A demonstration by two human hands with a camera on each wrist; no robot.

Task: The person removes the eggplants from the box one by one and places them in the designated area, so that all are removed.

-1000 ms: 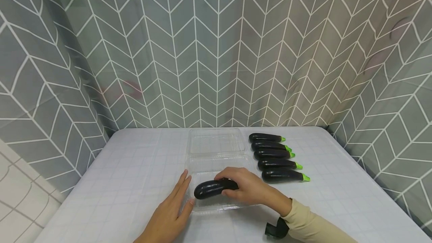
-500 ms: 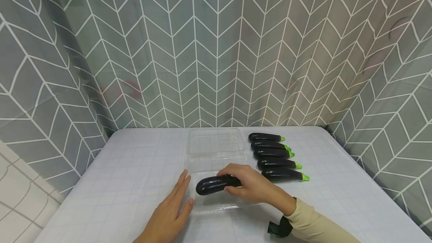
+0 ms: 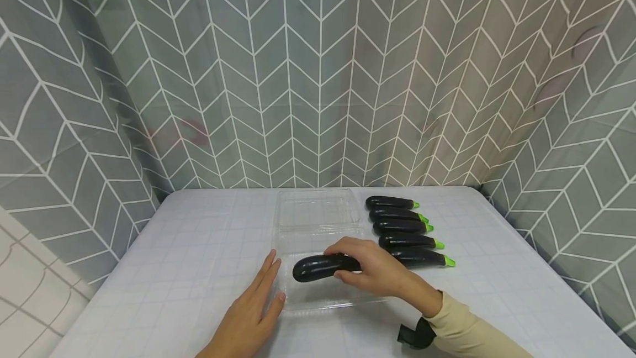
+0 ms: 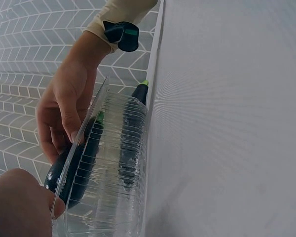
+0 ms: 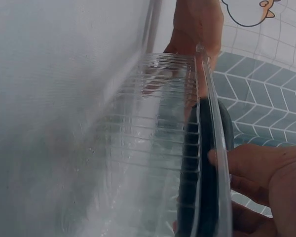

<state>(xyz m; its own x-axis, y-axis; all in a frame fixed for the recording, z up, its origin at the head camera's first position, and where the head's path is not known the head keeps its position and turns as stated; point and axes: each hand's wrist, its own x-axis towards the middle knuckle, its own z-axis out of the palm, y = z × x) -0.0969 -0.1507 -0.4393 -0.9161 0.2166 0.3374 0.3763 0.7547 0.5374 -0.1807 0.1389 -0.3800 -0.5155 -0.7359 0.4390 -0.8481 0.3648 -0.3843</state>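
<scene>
A glossy dark eggplant (image 3: 318,268) is in my right hand (image 3: 375,264), thumb on the near side and fingers on the far side. It lies roughly level within the base of a clear plastic clamshell container (image 3: 323,298), its rounded end pointing left. In the left wrist view this eggplant (image 4: 89,168) shows at rim height, partly above the ribbed wall, its green stem end under the right hand (image 4: 69,94). My left hand (image 3: 248,308) rests with straight fingers against the container's left edge. In the right wrist view the eggplant (image 5: 190,173) shows through the wall.
Several more eggplants (image 3: 422,257) with green stems lie in a row right of the container. Its lid (image 3: 318,209) is folded back flat, away from me. A black strapped device (image 3: 416,336) is on my right wrist. Patterned curtains (image 3: 318,70) surround the white table (image 3: 189,247).
My right hand and the eggplant have shifted slightly right and away from me within the container. The left hand stays at the left edge.
</scene>
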